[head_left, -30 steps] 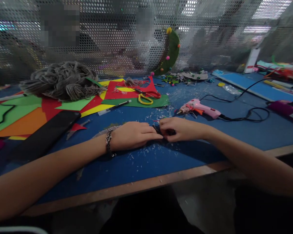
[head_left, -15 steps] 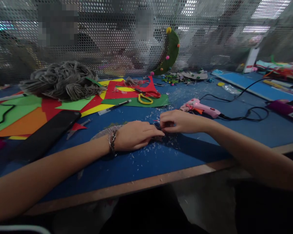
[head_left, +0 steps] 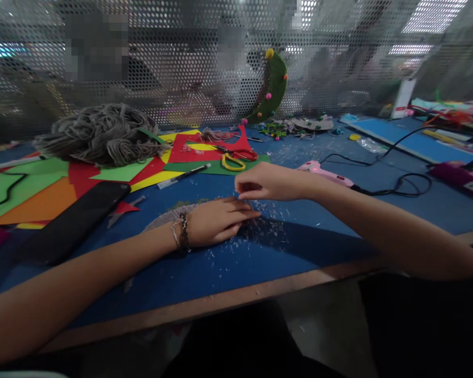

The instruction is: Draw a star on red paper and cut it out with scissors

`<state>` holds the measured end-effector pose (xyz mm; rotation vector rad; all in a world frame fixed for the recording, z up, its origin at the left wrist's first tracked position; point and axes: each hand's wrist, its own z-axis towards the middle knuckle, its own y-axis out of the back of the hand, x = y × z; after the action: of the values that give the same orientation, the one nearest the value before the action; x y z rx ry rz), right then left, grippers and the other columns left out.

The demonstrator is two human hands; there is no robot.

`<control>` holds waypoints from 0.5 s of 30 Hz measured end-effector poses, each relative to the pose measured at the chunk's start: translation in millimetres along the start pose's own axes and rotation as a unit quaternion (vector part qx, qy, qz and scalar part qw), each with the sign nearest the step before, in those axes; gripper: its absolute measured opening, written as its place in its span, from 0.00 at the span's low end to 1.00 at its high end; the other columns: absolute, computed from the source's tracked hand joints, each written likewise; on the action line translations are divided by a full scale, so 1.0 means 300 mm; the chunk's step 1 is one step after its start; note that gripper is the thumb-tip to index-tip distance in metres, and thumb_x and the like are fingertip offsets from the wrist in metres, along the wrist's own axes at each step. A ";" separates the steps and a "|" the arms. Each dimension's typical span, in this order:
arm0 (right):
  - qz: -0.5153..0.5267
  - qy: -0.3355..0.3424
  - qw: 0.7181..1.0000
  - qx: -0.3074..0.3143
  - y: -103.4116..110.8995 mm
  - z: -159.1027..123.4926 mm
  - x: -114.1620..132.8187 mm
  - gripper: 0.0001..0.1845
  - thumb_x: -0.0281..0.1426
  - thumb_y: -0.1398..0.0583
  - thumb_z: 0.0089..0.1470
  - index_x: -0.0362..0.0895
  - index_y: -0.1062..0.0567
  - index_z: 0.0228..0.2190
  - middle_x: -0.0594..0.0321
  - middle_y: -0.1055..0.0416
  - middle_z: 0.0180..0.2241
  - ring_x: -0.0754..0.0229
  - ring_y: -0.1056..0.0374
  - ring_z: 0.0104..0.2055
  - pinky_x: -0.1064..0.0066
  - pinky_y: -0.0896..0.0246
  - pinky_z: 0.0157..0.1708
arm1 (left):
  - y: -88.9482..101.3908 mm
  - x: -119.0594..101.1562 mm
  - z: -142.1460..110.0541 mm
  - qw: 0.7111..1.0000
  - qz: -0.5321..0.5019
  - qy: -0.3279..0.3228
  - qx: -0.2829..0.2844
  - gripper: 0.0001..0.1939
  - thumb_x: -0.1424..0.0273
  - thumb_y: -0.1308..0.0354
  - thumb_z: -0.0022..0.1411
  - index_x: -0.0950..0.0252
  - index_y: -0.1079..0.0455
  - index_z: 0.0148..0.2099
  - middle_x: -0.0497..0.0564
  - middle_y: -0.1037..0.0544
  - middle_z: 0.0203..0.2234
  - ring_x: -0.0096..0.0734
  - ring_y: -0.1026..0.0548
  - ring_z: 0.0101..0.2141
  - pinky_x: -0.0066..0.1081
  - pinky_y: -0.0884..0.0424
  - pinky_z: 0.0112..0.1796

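My left hand lies flat, fingers stretched out, on a grey piece that looks wound with yarn and has a green edge. Most of that piece is hidden beneath the hand and wrist. Just above the left fingertips is my right hand, its fingers curled into a pinch; whatever is between them, if anything, cannot be made out. Small pale scraps are scattered on the blue tabletop around both hands. Behind the right wrist lies a pink glue gun, its nozzle end covered by the hand.
Yellow-and-red-handled scissors lie on coloured sheets beyond the hands. A heap of grey yarn and a black phone are at left. A green crescent with pompoms stands against a perforated metal screen. The glue gun's cord runs right.
My right hand has moved left and away from me, rising off the tabletop and now overlapping the glue gun's front. My left hand stays nearly in place, its fingers slightly more spread.
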<state>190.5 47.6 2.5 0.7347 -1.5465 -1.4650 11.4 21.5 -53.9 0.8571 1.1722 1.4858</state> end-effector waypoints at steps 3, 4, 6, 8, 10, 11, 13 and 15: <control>0.004 -0.063 0.997 -0.033 0.038 -0.075 -0.022 0.08 0.32 0.47 0.52 0.40 0.33 0.29 0.63 0.34 0.25 0.68 0.43 0.25 0.77 0.51 0.26 | -0.006 0.000 -0.003 0.999 -0.013 -0.016 -0.031 0.16 0.77 0.59 0.60 0.73 0.35 0.47 0.59 0.28 0.42 0.35 0.33 0.43 0.34 0.35 0.44; -0.011 -0.106 0.993 -0.050 0.056 -0.110 -0.038 0.09 0.34 0.48 0.53 0.40 0.33 0.30 0.62 0.34 0.26 0.67 0.42 0.26 0.76 0.50 0.27 | -0.006 0.000 -0.004 0.999 -0.013 -0.016 -0.041 0.16 0.77 0.59 0.60 0.73 0.35 0.47 0.60 0.28 0.41 0.34 0.32 0.42 0.33 0.35 0.43; -0.054 -0.224 0.972 -0.047 0.090 -0.189 -0.082 0.11 0.35 0.50 0.53 0.41 0.33 0.31 0.60 0.33 0.27 0.65 0.41 0.27 0.75 0.49 0.30 | -0.006 -0.001 -0.005 0.998 -0.015 0.005 -0.061 0.14 0.76 0.57 0.60 0.73 0.34 0.45 0.59 0.27 0.38 0.33 0.31 0.38 0.31 0.33 0.39; -0.107 -0.344 0.932 -0.046 0.108 -0.271 -0.136 0.12 0.36 0.50 0.52 0.41 0.34 0.29 0.56 0.33 0.29 0.62 0.41 0.29 0.72 0.50 0.29 | -0.004 -0.003 -0.006 0.997 -0.021 0.032 -0.072 0.11 0.75 0.56 0.61 0.72 0.33 0.40 0.57 0.27 0.33 0.32 0.31 0.34 0.29 0.33 0.35; -0.127 -0.400 0.906 -0.050 0.101 -0.341 -0.186 0.14 0.39 0.46 0.47 0.39 0.34 0.25 0.50 0.34 0.26 0.58 0.42 0.27 0.69 0.51 0.26 | -0.002 -0.003 -0.005 0.996 -0.020 0.045 -0.070 0.10 0.73 0.55 0.61 0.70 0.32 0.34 0.55 0.27 0.29 0.31 0.31 0.31 0.28 0.33 0.33; -0.127 -0.415 0.899 -0.050 0.090 -0.368 -0.205 0.16 0.41 0.45 0.46 0.39 0.35 0.23 0.49 0.34 0.25 0.57 0.41 0.27 0.68 0.51 0.26 | -0.001 -0.004 -0.005 0.997 -0.016 0.047 -0.066 0.11 0.73 0.55 0.61 0.70 0.33 0.32 0.54 0.27 0.28 0.30 0.31 0.30 0.28 0.34 0.32; -0.101 -0.416 0.903 -0.041 0.057 -0.402 -0.229 0.18 0.44 0.48 0.48 0.41 0.36 0.21 0.54 0.34 0.22 0.59 0.40 0.24 0.70 0.50 0.24 | 0.000 -0.004 -0.006 0.997 -0.008 0.046 -0.056 0.11 0.72 0.55 0.61 0.69 0.33 0.32 0.53 0.28 0.28 0.30 0.32 0.30 0.27 0.34 0.31; -0.072 -0.385 0.919 -0.052 0.023 -0.412 -0.236 0.21 0.45 0.52 0.51 0.43 0.37 0.19 0.59 0.36 0.18 0.62 0.42 0.20 0.72 0.51 0.22 | -0.001 -0.004 -0.006 0.998 -0.008 0.044 -0.049 0.10 0.72 0.55 0.61 0.69 0.34 0.32 0.53 0.28 0.28 0.30 0.32 0.30 0.27 0.34 0.31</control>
<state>332.3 51.5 -11.3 0.1958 -1.9856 -2.0809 10.0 19.9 -54.6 0.7210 1.1586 1.5687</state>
